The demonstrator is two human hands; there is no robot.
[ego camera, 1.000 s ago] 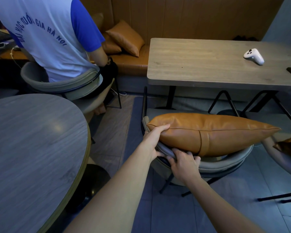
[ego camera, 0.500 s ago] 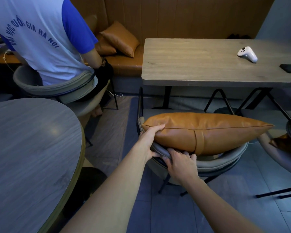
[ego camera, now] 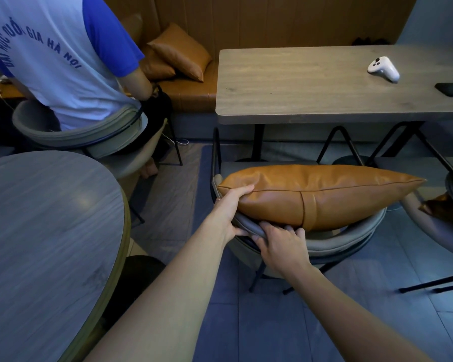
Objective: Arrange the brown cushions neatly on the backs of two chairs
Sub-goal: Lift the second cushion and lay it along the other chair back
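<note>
Along the curved grey padded chair back (ego camera: 335, 239) lies the tan leather cushion (ego camera: 317, 194), its long axis running left to right, its sharp right corner pointing toward the neighbouring chair. At its left end, my left hand (ego camera: 228, 212) is cupped over the corner, thumb on top, fingers wrapped under the backrest. Just to the right, my right hand (ego camera: 280, 244) is curled around the backrest rim, fingertips tucked beneath the cushion's underside.
</note>
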